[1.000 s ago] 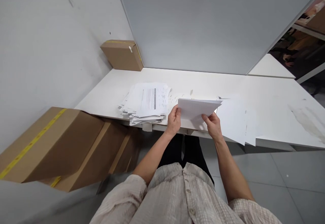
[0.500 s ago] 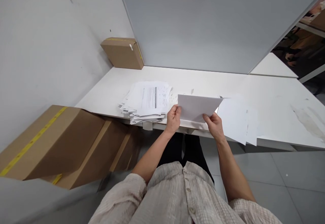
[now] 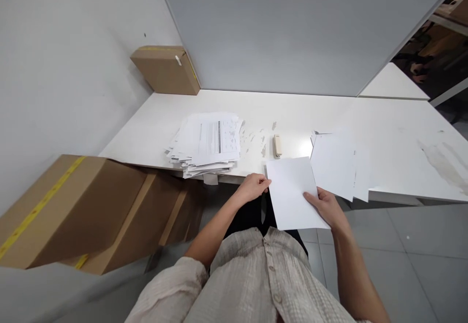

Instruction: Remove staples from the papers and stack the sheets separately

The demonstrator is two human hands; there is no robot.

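Down from where it stood on edge over the desk a moment ago, the bundle of blank white paper [image 3: 294,193] now lies almost flat and has been drawn back toward the person's body, so it hangs out past the front edge of the long white table [image 3: 383,132], above the lap. The right hand [image 3: 327,208] grips it at the lower right side, thumb on top and fingers curled underneath. The left hand [image 3: 252,188] is loosely curled, its fingertips closed on the bundle's upper left edge. With the paper lowered, a small cream stapler [image 3: 278,145] shows on the table just beyond it. To the left of the stapler sits an untidy stack of printed pages [image 3: 206,142], its near edge overhanging the table; to the right lie a few loose white sheets [image 3: 334,164], also poking over the front edge. A small brown cardboard box [image 3: 166,69] stands in the far left corner against the grey partition panel [image 3: 292,30], shut, so I cannot tell what is in it. A large brown cardboard carton with yellow tape [image 3: 73,206] leans beside the table at the left, closed as well, its contents hidden.
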